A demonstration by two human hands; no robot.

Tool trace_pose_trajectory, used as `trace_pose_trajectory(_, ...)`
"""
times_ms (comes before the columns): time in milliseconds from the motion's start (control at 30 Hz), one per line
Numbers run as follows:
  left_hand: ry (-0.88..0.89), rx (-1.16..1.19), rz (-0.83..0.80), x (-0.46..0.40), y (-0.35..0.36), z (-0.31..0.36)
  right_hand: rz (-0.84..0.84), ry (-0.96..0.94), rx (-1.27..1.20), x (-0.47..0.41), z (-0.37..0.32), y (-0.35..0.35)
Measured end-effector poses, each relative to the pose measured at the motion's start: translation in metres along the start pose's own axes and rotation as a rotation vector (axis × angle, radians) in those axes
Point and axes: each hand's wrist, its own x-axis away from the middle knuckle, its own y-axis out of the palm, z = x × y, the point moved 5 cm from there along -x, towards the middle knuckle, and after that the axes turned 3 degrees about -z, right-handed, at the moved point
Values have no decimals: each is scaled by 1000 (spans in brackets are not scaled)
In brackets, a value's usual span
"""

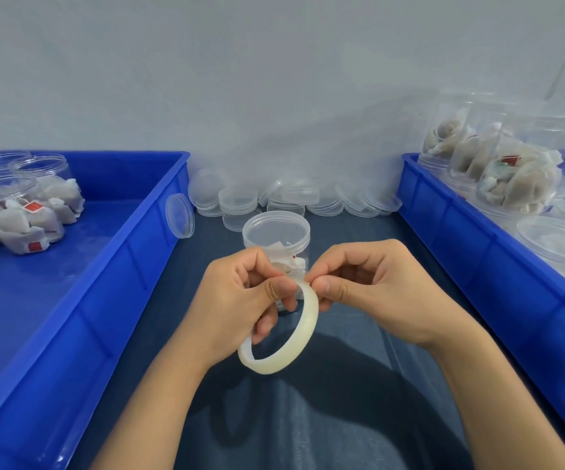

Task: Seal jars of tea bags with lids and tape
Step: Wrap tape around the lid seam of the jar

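A clear plastic jar (276,237) with tea bags inside and a lid on top stands upright on the dark table, just behind my hands. My left hand (237,300) grips a whitish roll of tape (294,344), with fingers curled through its ring. At the roll's upper edge my right hand (369,293) pinches the tape between thumb and fingertips. Both hands hover in front of the jar and hide its lower half.
A blue tray (131,266) on the left holds open jars (20,184) of tea bags. A blue tray (477,252) on the right holds lidded jars (511,164). Several loose clear lids (274,198) lie along the wall behind the jar.
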Motion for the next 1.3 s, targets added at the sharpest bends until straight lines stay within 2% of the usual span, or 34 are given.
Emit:
trace_pose_trajectory(400,-125,-13,-148,2,-1,-8,-49,96,139,1,1,10)
trace_pose_trajectory(700,-241,80,-230,3,-5,-18,-97,131,256,0,-2,21)
trace_pose_trajectory(967,-285,99,-184,2,-9,-21,33,62,89,1,-8,7)
trace_pose_trajectory(1167,-272,131,-178,1,-9,-21,-60,76,68,1,-2,11)
trace_pose_trajectory(1300,-254,150,-183,1,-9,-20,-32,74,36,0,0,8)
